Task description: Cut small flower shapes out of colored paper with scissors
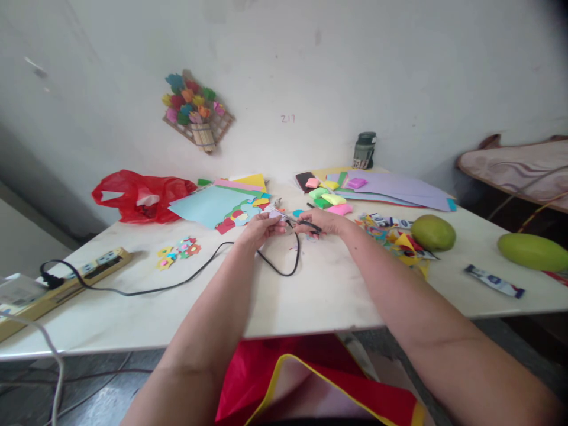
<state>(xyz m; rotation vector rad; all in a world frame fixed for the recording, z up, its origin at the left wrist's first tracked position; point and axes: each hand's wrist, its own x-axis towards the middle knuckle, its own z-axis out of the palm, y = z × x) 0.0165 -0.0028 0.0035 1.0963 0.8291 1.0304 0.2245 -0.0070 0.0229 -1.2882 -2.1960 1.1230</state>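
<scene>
My left hand [262, 228] pinches a small piece of lilac paper [276, 214] above the middle of the table. In my right hand [323, 221] is a pair of scissors with black handles [309, 225]; its thin blades point left toward the paper. Whether the blades touch the paper is too small to tell. A black cable [290, 274] loops on the table just below both hands, and its end by the fingers is partly hidden. Left of my left hand lie a light blue sheet [208, 206] and a colourful paper cut-out [239, 214].
Paper flowers [180, 251] and a power strip [95, 266] lie left, near a red plastic bag [168, 198]. Right are clay packets [333, 200], paper scraps [402, 248], a green fruit [433, 232], a glue tube [494, 281] and purple sheets [399, 188]. A bottle [364, 151] stands behind.
</scene>
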